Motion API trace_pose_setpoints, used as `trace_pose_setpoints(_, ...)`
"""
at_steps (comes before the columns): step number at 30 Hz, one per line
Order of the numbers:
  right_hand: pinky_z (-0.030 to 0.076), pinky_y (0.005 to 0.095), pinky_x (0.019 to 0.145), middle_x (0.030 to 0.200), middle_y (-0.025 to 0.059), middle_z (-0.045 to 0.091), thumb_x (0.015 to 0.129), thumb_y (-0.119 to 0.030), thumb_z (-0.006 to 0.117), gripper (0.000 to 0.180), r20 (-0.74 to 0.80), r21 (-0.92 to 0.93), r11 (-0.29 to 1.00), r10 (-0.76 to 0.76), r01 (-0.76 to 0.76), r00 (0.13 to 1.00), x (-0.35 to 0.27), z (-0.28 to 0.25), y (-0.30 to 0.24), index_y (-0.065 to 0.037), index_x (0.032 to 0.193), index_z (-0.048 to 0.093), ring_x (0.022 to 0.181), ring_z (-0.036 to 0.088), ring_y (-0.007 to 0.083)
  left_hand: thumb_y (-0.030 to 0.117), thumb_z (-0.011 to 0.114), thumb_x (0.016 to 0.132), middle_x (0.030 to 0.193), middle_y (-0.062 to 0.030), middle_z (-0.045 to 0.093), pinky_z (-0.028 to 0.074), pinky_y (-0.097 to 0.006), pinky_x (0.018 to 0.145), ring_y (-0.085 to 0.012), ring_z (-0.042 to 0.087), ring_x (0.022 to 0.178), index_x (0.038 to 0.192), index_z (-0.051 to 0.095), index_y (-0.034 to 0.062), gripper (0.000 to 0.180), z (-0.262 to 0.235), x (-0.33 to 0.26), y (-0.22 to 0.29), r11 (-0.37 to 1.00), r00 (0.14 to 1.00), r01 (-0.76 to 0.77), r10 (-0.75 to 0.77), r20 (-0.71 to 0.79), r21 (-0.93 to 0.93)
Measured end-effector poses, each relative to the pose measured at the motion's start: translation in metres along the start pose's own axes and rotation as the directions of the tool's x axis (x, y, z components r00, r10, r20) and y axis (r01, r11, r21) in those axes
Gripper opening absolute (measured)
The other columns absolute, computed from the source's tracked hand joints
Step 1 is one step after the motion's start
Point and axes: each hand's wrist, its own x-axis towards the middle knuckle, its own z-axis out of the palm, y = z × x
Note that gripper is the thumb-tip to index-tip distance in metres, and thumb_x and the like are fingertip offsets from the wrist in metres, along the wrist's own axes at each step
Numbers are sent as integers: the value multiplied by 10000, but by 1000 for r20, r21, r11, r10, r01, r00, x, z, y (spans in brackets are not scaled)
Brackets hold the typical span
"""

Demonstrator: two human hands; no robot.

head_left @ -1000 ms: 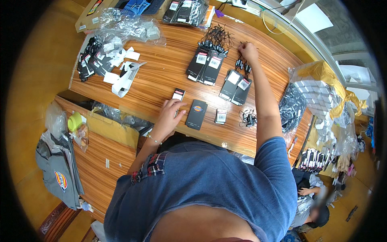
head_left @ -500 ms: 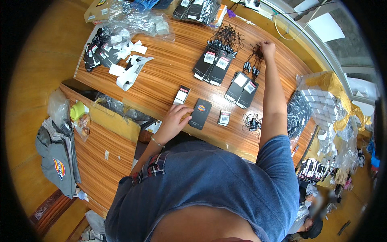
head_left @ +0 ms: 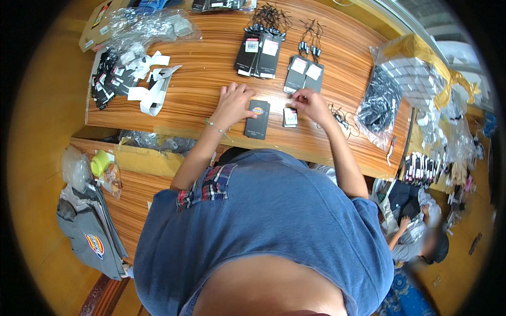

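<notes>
I lean over a wooden table (head_left: 200, 68). My left hand (head_left: 234, 104) lies flat on it, fingers apart, with the thumb against the left edge of a black rectangular tag card (head_left: 258, 120). My right hand (head_left: 311, 104) is just right of that card, its fingertips pinched on a thin black string above a small black-and-white tag (head_left: 290, 117). Farther back lie two stacks of black tags (head_left: 259, 52) (head_left: 304, 73). Beyond them is a bunch of black strings (head_left: 270, 18), with a smaller one (head_left: 311, 46) to its right.
A loose tangle of strings (head_left: 343, 117) lies right of my right hand. Plastic bags of dark items (head_left: 387, 95) crowd the table's right end. White paper strips (head_left: 153, 92) and small black tags (head_left: 105, 84) lie at left. Another person (head_left: 416, 237) sits low at right.
My right hand has come back from the string bunch at the far side to the small tag near me. My left hand stays by the black card. The camera has shifted.
</notes>
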Motion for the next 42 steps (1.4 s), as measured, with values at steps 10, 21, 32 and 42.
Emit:
trace_pose_setpoints(10, 442, 358, 750, 856, 81, 563, 623, -162, 744, 289, -331, -258, 966, -120, 33, 936, -41, 44, 3, -103, 899, 678, 858, 527, 268, 271, 753, 602, 997, -5, 556, 294, -391, 887, -229, 434, 1026, 954, 655, 139, 389, 17, -1, -8, 985, 982, -168, 163, -99, -47)
trace_pose_setpoints(21, 435, 203, 553, 663, -1, 606, 770, -22, 669, 112, -261, 669, 742, 196, 31, 945, -56, 56, -28, 1, 875, 636, 596, 506, 43, -2, 613, 797, 797, -29, 613, 426, -189, 619, -68, 562, 730, 1083, 544, 46, 298, 11, -10, 12, 416, 989, 142, -100, 110, -898)
trace_pose_setpoints(32, 466, 284, 597, 716, 48, 582, 779, -89, 642, 164, -692, 333, 943, 257, -18, 674, -96, 23, 33, -65, 942, 638, 606, 551, 182, -51, 572, 820, 881, -65, 634, 467, -198, 729, -86, 582, 833, 1149, 524, 13, 339, 23, -3, 64, 314, 988, 149, -71, 134, -938)
trace_pose_setpoints(42, 437, 376, 735, 808, 138, 581, 723, -75, 660, 105, -781, -93, 939, 138, -332, 609, -130, -27, 103, -11, 801, 630, 807, 554, 313, -22, 559, 840, 924, -90, 642, 473, -210, 748, -100, 594, 862, 1106, 504, 5, 272, 28, 10, 78, 339, 992, 104, 27, 121, -935)
